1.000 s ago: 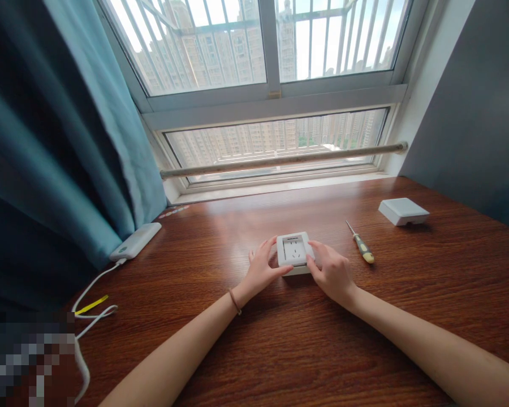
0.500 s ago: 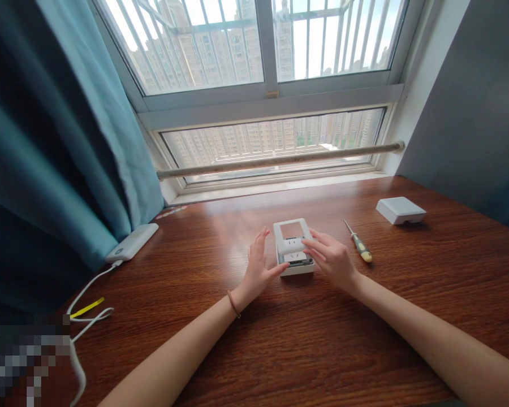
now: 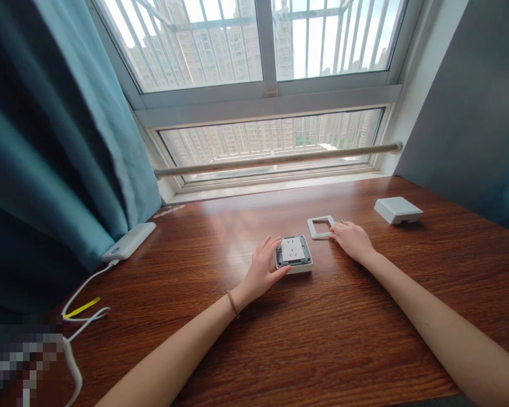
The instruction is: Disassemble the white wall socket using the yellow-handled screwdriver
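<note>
A white wall socket (image 3: 293, 249) with its grey mounting plate exposed sits in a shallow white box on the table. My left hand (image 3: 265, 263) grips it from the left, the fingers along the left edge and the thumb at the front. To the right and farther back, my right hand (image 3: 351, 240) pinches the right side of a white square socket cover frame (image 3: 311, 229), whose middle is open. The frame is at or just above the tabletop; I cannot tell if it touches. Only the thin tip of a screwdriver (image 3: 341, 220) shows past my right hand, which covers the rest.
Another white square box (image 3: 398, 209) rests at the right rear of the wooden table (image 3: 322, 339). At the left lie a white power bank (image 3: 129, 242) with a white cable (image 3: 78, 288) and a yellow strip (image 3: 83, 307). A blue curtain (image 3: 123, 169) hangs beside them; the window stands behind.
My right hand has lifted the cover frame off the socket and carried it right, over the screwdriver. My left hand has closed in on the socket's left side.
</note>
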A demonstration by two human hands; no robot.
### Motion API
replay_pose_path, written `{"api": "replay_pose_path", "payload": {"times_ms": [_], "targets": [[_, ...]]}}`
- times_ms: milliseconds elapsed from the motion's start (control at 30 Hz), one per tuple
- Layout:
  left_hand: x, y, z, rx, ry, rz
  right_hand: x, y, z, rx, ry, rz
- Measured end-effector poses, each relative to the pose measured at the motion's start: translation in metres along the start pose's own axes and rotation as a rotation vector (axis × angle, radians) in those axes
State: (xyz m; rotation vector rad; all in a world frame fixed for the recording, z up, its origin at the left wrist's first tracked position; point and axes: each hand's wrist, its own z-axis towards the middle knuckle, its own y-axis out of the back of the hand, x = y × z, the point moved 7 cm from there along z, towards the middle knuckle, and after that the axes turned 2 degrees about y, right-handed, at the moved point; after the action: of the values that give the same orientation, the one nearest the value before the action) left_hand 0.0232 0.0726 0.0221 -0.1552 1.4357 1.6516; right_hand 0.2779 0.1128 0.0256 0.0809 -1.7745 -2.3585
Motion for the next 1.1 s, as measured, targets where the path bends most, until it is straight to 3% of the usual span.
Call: {"api": "replay_pose_path", "payload": {"times_ms": [400, 533, 667, 833, 933, 1000, 1100], "targets": [[-0.008, 0.002, 0.000, 0.036, -0.068, -0.074, -0.001, 0.002, 0.000, 0.134, -0.090, -0.026], [-0.012, 0.002, -0.001, 0.053, -0.080, -0.090, -0.008, 0.016, -0.006, 0.142, -0.239, -0.046], [-0.006, 0.001, -0.001, 0.077, 0.006, -0.150, -0.023, 0.019, -0.015, 0.201, -0.442, -0.029], [-0.003, -0.002, -0.001, 0.106, 0.008, -0.201, -0.029, 0.021, -0.015, 0.194, -0.486, 0.106], [-0.004, -0.005, 0.002, 0.113, 0.000, -0.139, -0.027, 0.042, -0.006, 0.109, -0.425, 0.236], [-0.007, -0.009, 0.005, 0.126, -0.003, -0.089, -0.022, 0.063, 0.003, 0.043, -0.354, 0.442], [-0.014, -0.013, 0.010, 0.135, -0.019, -0.054, -0.005, 0.098, 0.018, -0.041, -0.172, 1.182]]}}
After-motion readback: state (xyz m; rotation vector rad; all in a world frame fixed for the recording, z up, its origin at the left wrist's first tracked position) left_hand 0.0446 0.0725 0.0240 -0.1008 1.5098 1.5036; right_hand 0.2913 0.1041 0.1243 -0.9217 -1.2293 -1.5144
